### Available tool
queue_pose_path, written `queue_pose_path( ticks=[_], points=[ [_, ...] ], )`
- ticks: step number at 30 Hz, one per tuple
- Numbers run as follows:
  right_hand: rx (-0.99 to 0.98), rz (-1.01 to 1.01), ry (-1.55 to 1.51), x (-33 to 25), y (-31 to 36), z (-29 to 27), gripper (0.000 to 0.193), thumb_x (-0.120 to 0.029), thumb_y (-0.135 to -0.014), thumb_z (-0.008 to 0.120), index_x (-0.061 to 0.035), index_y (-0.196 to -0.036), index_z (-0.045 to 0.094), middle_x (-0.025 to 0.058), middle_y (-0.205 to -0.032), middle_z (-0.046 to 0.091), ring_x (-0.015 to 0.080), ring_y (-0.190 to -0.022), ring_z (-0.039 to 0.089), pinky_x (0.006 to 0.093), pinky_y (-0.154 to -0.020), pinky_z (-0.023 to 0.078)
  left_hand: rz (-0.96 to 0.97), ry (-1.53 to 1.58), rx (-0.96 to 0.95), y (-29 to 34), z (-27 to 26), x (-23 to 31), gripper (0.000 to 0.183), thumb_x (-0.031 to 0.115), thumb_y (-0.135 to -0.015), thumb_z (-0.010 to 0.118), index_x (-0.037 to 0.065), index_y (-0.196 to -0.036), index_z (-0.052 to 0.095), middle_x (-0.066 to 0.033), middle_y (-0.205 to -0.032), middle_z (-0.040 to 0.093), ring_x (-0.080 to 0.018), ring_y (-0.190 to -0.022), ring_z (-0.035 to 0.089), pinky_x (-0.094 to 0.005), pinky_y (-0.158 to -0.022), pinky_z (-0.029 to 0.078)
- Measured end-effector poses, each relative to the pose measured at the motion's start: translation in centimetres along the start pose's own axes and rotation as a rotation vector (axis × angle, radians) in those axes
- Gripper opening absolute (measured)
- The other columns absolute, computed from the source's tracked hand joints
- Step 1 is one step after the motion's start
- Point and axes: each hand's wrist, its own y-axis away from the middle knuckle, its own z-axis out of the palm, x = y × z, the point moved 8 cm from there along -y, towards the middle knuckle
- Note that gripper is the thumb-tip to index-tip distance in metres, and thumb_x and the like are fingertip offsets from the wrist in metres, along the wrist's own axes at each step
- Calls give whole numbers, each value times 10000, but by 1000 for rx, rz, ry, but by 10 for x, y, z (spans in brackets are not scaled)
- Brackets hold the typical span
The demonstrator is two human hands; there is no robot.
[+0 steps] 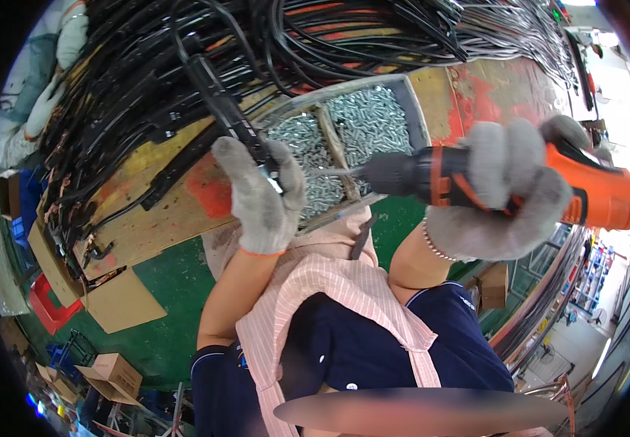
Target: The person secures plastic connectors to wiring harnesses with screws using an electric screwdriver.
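Observation:
My left hand [262,207], in a grey knitted glove, is closed around the end of a long black bar-shaped part [216,95] with a shiny metal end. My right hand [508,193], gloved too, grips an orange and black cordless drill [597,191]. Its thin bit points left, with the tip close beside my left fingers and the part's end; whether they touch I cannot tell. Under the bit sits a grey tray [418,120] with a divider, holding small silvery screws [369,120] on both sides.
Black cables and bars [133,109] cover the back and left of the wooden worktable [162,229]. Another person's gloved hand [44,109] is at the far left. Cardboard boxes [115,375] and a red plastic bin [51,306] stand low on the left, over green floor.

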Motion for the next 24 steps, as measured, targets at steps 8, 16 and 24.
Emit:
queue_pose_path(
  ticks=[8,16,24],
  points=[
    [566,-316,316,-20,32,-105,365,-10,-866,607,-27,-1197,454,93,-723,546,164,-565,485,288,-522,437,107,132,-348,-3,12,10,559,616,-916,485,167,-1245,546,-20,-773,568,-93,-509,429,-222,-426,345],
    [629,-301,317,-10,44,-142,440,22,-828,612,4,-1233,440,96,-706,560,151,-546,496,293,-491,465,105,184,-389,-1,15,12,643,596,-929,470,95,-1332,511,-29,-798,491,-86,-501,377,-215,-372,325],
    [567,-237,307,10,44,-134,451,0,-818,642,8,-1220,438,122,-711,609,195,-517,559,329,-516,498,97,115,-308,-2,13,12,632,699,-868,465,192,-1236,550,-17,-775,604,-102,-455,450,-218,-353,347]
  ],
)
